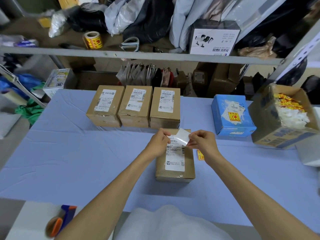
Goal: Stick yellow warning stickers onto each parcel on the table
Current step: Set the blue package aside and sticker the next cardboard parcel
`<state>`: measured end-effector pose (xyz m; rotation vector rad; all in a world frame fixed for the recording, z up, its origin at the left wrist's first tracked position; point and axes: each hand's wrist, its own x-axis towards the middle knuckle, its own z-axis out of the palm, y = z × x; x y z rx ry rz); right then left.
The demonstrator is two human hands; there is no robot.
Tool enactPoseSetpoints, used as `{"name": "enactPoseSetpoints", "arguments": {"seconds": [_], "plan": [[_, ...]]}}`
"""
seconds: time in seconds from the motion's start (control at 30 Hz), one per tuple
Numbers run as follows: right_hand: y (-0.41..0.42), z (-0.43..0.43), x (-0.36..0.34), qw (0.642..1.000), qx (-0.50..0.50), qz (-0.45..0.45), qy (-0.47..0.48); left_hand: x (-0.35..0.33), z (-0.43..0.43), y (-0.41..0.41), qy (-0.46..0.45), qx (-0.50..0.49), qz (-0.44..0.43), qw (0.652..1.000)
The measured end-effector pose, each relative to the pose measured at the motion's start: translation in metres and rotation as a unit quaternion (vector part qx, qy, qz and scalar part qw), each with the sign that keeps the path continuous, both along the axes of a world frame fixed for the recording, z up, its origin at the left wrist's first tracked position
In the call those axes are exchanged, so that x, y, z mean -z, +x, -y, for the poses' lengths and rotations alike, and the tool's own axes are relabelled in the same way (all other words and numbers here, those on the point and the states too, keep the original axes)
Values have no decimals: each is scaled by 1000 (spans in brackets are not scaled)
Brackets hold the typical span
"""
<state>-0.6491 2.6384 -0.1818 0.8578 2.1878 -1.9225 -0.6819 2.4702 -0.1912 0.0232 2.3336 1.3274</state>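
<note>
A brown cardboard parcel (175,168) with a white shipping label stands on the blue table in front of me. Above its far end, my left hand (158,144) and my right hand (201,143) pinch a small sheet (181,138) between them; only its white side faces me. Three more brown parcels (105,106) (135,106) (164,108) stand in a row behind. A blue parcel (232,115) at the right carries a yellow warning sticker (233,117). Another yellow sticker (200,155) lies on the table beside my right wrist.
An open carton (280,134) with yellow stickers and white backing scraps sits at the right edge. A roll of yellow stickers (93,40) and scissors (130,43) lie on the shelf above. A tape dispenser (60,220) rests at the near left. A white box (310,155) sits at the far right.
</note>
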Motion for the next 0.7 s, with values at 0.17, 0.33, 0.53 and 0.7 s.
{"name": "enactPoseSetpoints", "arguments": {"seconds": [0.17,0.33,0.53,0.7], "plan": [[0,-1,4,999,-3,-12,41,1,-1,3,38,-3,11,999],[2,3,5,991,5,-29,127,-4,-12,8,41,-24,-37,998],[2,14,-1,993,-1,-51,109,-1,-32,15,40,35,-118,992],[3,11,0,997,-21,-64,40,2,-32,14,38,26,-127,991]]}}
